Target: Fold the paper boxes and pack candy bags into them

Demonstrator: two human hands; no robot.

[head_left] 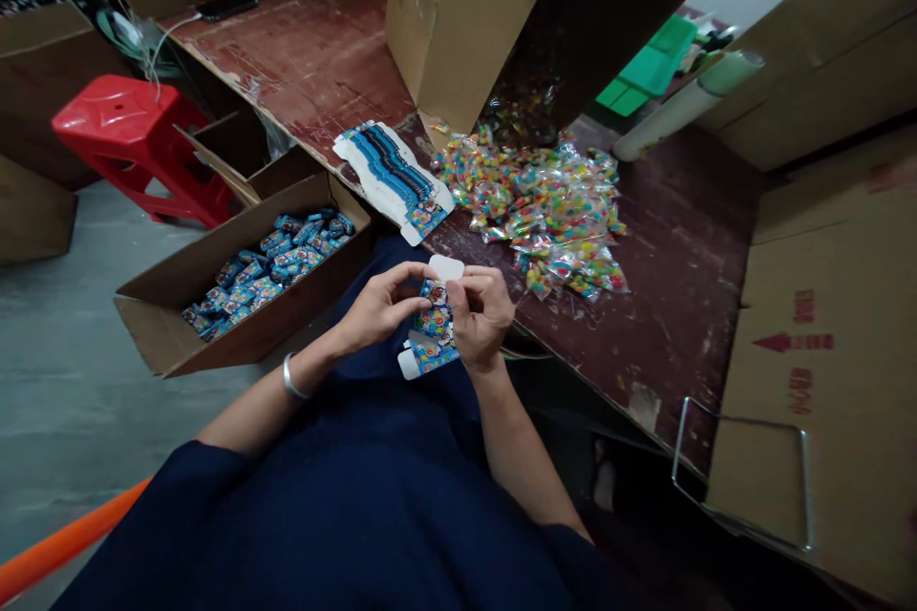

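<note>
Between my hands is a small blue printed candy box (433,323) with white flaps standing out at its top and lower left. My left hand (391,303) pinches its left edge between thumb and fingers. On the other side, my right hand (481,313) grips the box near its upper flap, thumb in front. Just beyond lies a fanned row of flat blue boxes (394,174) at the table edge. Clear packets of colourful candy (544,210) are heaped to the right of that row. Left of my lap, an open carton (164,348) holds many filled-looking blue boxes (268,267).
A large cardboard box (458,19) lies tipped on the red-brown table (315,38), its opening over the packets. Behind them are a green tray (649,67) and a pale roll (680,110). A red stool (129,129) stands left; a big carton (838,353) stands right beside a metal wire handle (745,422).
</note>
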